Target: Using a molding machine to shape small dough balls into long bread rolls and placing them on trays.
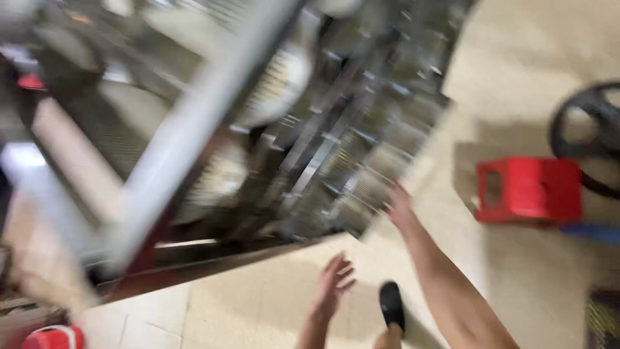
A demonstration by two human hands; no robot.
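The metal machine frame (303,129), blurred by motion, fills the upper left of the view. The right hand (399,205) reaches to the frame's lower right corner; blur hides whether it grips the edge or only touches it. The left hand (334,279) hangs below the frame, fingers spread, holding nothing. A red stool (529,190) stands well right of the frame on the tiled floor (258,304).

Heavy motion blur smears the whole dim, warm-lit view, softest at upper left.
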